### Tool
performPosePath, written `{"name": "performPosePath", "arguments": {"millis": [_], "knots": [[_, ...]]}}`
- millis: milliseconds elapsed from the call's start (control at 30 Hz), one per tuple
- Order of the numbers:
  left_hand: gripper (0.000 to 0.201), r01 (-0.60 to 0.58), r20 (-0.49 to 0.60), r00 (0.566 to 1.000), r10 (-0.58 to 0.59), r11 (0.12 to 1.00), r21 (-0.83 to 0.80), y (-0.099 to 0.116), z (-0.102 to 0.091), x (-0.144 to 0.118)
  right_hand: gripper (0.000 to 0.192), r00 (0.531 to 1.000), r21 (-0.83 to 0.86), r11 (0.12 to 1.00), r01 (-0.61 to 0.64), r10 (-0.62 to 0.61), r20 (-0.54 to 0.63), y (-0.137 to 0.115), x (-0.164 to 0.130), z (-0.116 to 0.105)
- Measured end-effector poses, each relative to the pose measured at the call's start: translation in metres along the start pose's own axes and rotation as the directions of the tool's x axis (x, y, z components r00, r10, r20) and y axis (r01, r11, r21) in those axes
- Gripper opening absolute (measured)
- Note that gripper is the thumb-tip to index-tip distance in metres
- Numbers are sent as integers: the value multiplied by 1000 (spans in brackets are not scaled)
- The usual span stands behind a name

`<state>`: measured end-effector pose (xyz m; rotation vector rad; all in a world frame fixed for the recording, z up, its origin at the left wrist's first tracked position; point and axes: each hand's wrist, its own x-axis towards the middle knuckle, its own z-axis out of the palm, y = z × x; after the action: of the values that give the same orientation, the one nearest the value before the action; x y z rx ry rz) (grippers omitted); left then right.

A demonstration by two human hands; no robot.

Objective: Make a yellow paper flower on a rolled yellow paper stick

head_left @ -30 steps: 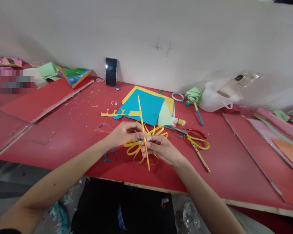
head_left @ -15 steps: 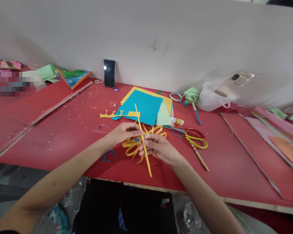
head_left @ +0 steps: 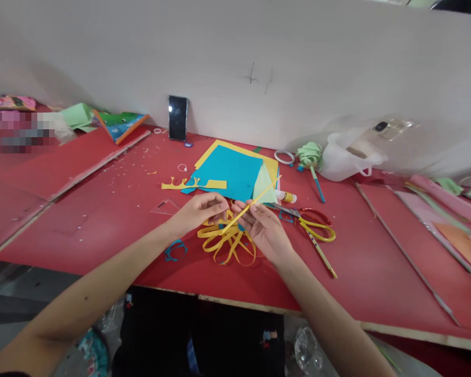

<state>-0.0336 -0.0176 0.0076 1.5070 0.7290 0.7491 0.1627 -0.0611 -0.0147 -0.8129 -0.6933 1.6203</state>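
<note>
A long thin yellow paper strip crosses over a heap of looped yellow paper strips on the red table top. Behind lie a turquoise paper sheet on a yellow sheet, a pale green paper triangle, and yellow-and-red-handled scissors.

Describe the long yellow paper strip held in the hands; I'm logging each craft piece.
The long yellow paper strip is narrow, flat and thin, like cut craft paper. It slants from lower left up to the right, its upper end over the pale green paper piece. The left hand and right hand pinch it near its middle, above the looped yellow strips on the red table.
</note>
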Motion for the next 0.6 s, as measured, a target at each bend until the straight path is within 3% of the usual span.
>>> {"name": "performPosePath", "arguments": {"millis": [133, 200, 433, 600], "knots": [[29, 64, 141, 988, -69, 997, 41, -1, 0, -1, 18, 996, -40, 995, 91, -91, -7, 0, -3, 5], [29, 62, 152, 986, -73, 995, 75, -1, -1, -1, 18, 992, -81, 989, 127, -127, 0, 0, -5, 8], [24, -1, -111, 994, 13, 994, 110, 3, -10, 1, 14, 957, -344, 897, 276, -290, 9, 1, -7, 9], [19, -24, -195, 980, 41, 996, 85, 6, -14, 2, 11, 892, -592, 678, 435, -412, 184, 3, -13, 7]]}}
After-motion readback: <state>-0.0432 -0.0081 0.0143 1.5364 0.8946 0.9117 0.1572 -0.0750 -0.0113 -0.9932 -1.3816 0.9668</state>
